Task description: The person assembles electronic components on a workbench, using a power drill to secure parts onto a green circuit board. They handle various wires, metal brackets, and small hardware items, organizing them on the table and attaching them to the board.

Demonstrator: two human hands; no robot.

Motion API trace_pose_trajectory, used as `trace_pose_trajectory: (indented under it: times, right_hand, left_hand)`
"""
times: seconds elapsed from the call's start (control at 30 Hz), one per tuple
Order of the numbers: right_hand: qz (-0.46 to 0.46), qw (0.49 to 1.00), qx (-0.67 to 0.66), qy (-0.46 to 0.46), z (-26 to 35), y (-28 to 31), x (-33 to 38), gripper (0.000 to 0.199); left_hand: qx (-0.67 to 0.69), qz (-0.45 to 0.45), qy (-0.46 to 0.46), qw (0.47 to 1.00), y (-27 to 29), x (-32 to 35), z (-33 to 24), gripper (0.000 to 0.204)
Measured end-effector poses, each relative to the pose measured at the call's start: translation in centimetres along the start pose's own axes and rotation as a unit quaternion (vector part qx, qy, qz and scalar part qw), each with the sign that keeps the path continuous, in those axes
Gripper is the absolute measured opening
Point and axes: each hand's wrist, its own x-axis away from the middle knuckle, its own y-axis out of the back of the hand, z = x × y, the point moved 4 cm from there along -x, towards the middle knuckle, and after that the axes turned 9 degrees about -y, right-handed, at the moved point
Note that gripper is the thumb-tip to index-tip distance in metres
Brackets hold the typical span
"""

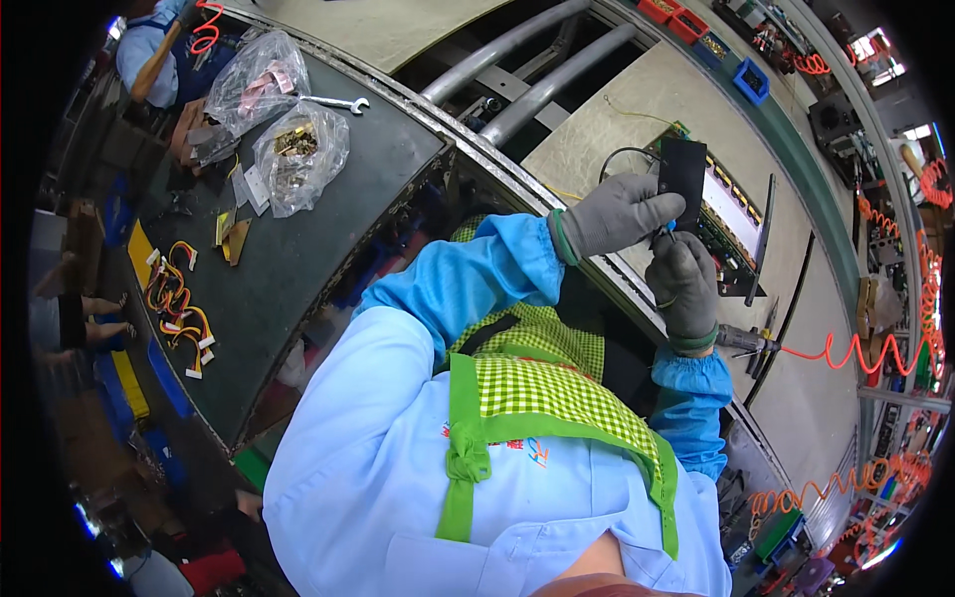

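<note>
My left hand (619, 215), in a grey glove, is closed on a flat black plate (684, 174) held up over the bench. Just below it, my right hand (684, 284), also gloved, has its fingers pinched together at the plate's lower edge. A small blue piece (669, 227) shows between the two hands; the fingers hide most of it. Behind the plate lies an open electronic unit (734, 214) with a white panel, green board edges and a black frame. A black cable (625, 151) curves out beside my left hand.
A grey air tool (741, 338) with a red coiled hose (846, 353) lies right of my right hand. On the dark left table are bags of small parts (300, 159), a wrench (338, 102) and wire harnesses (177, 298). Metal rails (507, 50) and a blue bin (751, 82) stand beyond.
</note>
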Motion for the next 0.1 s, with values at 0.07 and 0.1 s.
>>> trace_pose_trajectory:
  times: [0.07, 0.1]
  right_hand:
    - [0.012, 0.999, -0.037, 0.004, -0.27, 0.11, 0.06, 0.041]
    - [0.019, 0.998, -0.052, -0.001, -0.30, -0.09, 0.04, 0.042]
  left_hand:
    - [0.052, 0.012, 0.093, 0.994, 0.08, 0.35, -0.07, 0.027]
    - [0.063, 0.016, 0.122, 0.990, 0.06, 0.49, -0.03, 0.029]
